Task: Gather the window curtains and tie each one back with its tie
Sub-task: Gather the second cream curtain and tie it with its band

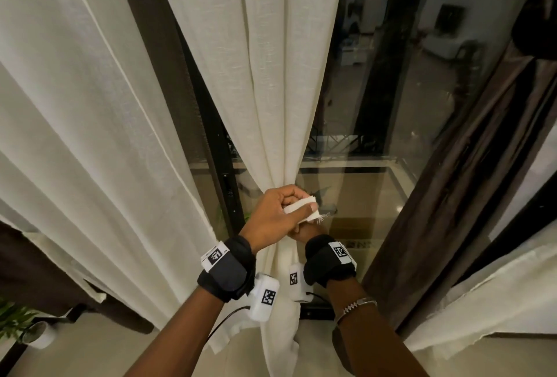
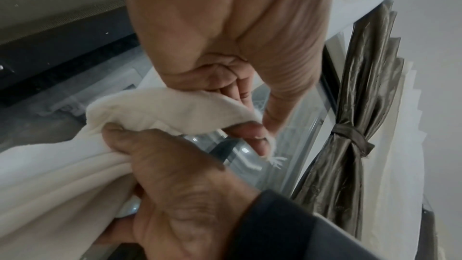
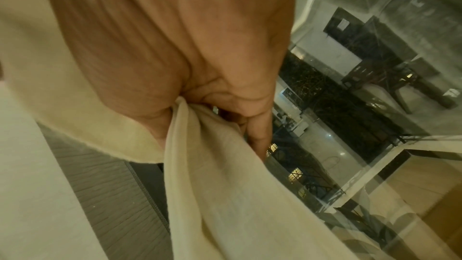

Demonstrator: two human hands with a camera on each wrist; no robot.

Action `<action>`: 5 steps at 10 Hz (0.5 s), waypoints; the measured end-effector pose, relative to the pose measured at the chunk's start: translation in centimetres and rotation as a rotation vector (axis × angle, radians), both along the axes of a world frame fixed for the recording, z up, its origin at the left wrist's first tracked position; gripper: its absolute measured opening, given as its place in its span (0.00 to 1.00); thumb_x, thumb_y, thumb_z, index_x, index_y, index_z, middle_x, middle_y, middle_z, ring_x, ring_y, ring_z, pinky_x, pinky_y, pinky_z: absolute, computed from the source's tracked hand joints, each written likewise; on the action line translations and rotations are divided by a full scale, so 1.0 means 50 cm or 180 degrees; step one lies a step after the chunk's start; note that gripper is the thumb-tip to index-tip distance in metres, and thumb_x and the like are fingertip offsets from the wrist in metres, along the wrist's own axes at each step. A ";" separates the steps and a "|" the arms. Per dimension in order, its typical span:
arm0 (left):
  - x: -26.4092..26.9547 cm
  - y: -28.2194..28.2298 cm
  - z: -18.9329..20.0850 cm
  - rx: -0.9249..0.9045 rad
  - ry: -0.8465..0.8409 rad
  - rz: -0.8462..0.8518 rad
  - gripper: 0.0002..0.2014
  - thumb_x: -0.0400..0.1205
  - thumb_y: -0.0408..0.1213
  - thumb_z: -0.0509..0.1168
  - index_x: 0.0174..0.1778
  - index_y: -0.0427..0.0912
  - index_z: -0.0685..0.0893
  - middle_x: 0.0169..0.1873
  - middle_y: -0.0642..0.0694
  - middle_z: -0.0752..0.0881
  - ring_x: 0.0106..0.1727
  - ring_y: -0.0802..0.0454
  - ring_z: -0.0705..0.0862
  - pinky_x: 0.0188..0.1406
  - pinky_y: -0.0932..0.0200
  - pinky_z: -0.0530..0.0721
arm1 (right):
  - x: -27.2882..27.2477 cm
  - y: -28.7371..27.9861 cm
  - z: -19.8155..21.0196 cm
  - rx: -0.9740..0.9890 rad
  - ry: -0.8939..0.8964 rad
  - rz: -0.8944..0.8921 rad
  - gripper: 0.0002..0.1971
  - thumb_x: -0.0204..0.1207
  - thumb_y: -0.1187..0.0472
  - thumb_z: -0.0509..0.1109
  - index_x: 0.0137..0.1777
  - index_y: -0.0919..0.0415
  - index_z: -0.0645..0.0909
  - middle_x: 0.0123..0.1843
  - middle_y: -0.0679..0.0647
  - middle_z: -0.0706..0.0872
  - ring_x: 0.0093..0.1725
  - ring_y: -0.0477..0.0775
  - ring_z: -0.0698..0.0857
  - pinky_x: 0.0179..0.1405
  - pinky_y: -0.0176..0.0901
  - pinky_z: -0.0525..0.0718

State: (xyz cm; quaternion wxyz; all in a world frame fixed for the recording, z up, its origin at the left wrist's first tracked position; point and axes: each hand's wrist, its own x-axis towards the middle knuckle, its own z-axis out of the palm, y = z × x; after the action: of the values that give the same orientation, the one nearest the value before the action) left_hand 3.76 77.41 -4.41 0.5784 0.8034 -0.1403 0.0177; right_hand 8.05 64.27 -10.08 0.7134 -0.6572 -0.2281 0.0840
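The cream curtain (image 1: 271,105) hangs in front of the window and is bunched to a narrow neck at waist height. My left hand (image 1: 277,210) pinches a cream fabric tie (image 1: 301,209) with a frayed end, just in front of that neck. In the left wrist view the tie (image 2: 162,110) arches between my left hand (image 2: 225,46) above and my right hand (image 2: 180,175) below. My right hand (image 1: 304,233), mostly hidden under the left, grips the gathered curtain (image 2: 62,185). The right wrist view shows my right hand (image 3: 200,66) clutching cream cloth (image 3: 225,185).
A wider cream curtain (image 1: 75,135) hangs to the left. At the right a brown satin curtain (image 2: 350,106) is tied back with its own band (image 2: 350,135). Dark window glass (image 1: 376,105) lies behind. A potted plant (image 1: 18,322) stands on the floor at lower left.
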 end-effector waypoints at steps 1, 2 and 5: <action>0.035 0.018 -0.023 0.0342 -0.0100 0.0185 0.19 0.85 0.45 0.77 0.73 0.52 0.89 0.42 0.53 0.94 0.49 0.51 0.94 0.63 0.46 0.92 | 0.002 0.027 -0.007 -0.2127 0.0381 -0.0634 0.21 0.92 0.66 0.63 0.83 0.71 0.74 0.82 0.68 0.78 0.81 0.65 0.79 0.66 0.37 0.78; 0.055 0.043 -0.040 0.0422 -0.0088 0.0264 0.32 0.87 0.44 0.75 0.88 0.54 0.74 0.33 0.47 0.88 0.42 0.54 0.89 0.56 0.55 0.88 | 0.007 0.049 0.002 -0.1717 0.0120 -0.0714 0.23 0.76 0.53 0.75 0.72 0.53 0.81 0.70 0.61 0.83 0.69 0.63 0.86 0.72 0.59 0.85; 0.065 0.107 -0.047 0.0663 -0.0011 0.0430 0.20 0.83 0.37 0.78 0.70 0.53 0.86 0.47 0.47 0.94 0.46 0.53 0.94 0.50 0.53 0.96 | -0.001 -0.038 0.025 -0.0667 0.0899 -0.0134 0.26 0.85 0.70 0.73 0.78 0.47 0.78 0.70 0.54 0.87 0.69 0.55 0.88 0.74 0.59 0.87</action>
State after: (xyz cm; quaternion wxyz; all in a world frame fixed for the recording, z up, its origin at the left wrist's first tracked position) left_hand 7.00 82.74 -6.77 0.4890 0.8667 -0.0880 0.0434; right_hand 7.98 62.35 -8.84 0.6676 -0.7142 -0.1019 0.1839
